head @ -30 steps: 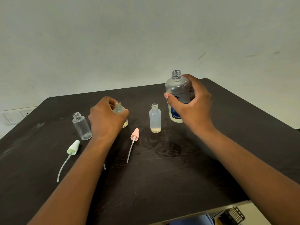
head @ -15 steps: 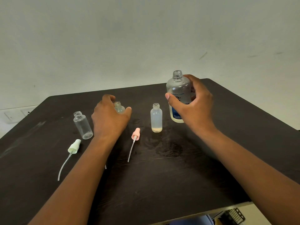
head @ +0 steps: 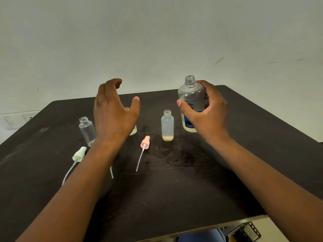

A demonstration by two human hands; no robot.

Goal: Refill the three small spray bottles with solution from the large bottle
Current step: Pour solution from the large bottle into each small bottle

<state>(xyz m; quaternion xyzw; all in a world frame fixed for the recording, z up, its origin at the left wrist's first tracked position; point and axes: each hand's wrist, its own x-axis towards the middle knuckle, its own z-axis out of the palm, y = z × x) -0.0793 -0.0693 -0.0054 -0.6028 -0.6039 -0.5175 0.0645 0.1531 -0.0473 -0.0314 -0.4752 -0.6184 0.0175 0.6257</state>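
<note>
— What stands on the table (head: 174, 198)?

— Three small bottles in a row, upright. The left small bottle (head: 87, 131) is furthest left, the middle small bottle (head: 133, 131) is mostly hidden behind the left hand (head: 113, 116), and the right small bottle (head: 167, 125) stands just left of the large bottle (head: 191, 102).

— And the large one?

— Furthest right, upright, with the right hand (head: 206, 114) round it.

— In front of the row?

— Two spray heads lie flat: the left spray head (head: 79, 154) before the left small bottle, the right spray head (head: 145, 142) between the middle and right ones.
</note>
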